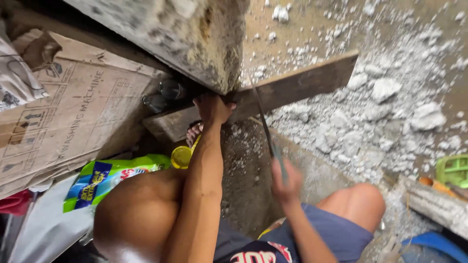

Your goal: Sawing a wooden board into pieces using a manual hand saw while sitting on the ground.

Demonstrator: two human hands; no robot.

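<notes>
A long brown wooden plank [302, 83] lies across the rubble-strewn ground, running under a rough concrete block [195, 39]. My left hand [212, 108] presses down on the plank near the block's corner. My right hand [285, 181], blurred with motion, grips the handle of a thin dark saw blade [264, 126] whose tip meets the plank just right of my left hand. My bare knees frame the scene, and a foot shows under the plank beside my left wrist.
A large cardboard box [63, 107] leans at the left. A green and blue plastic bag [107, 175] and a yellow round lid [181, 157] lie by my left knee. Grey concrete rubble [385, 107] covers the right side. A green plastic object [453, 169] sits at the right edge.
</notes>
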